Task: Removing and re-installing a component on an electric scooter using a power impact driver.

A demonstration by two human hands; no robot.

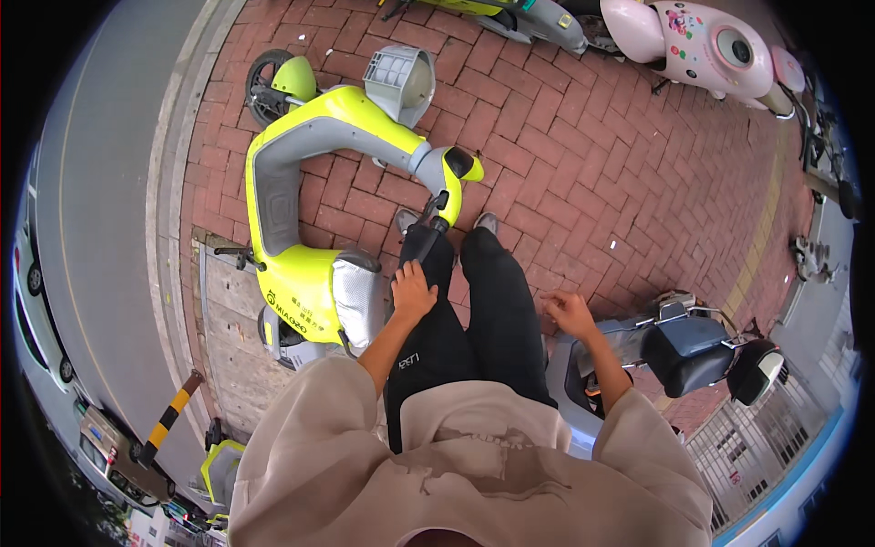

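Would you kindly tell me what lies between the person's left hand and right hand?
In the head view, the person's black-trousered legs lie between the left hand and the right hand, with red brick paving below.

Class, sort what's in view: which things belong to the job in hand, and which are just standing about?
With the job:
- left hand, near the handlebar of the nearest yellow-green scooter; contact unclear
- right hand, apparently empty

Standing about:
- pink scooter
- blue-grey scooter
- striped post
- white car
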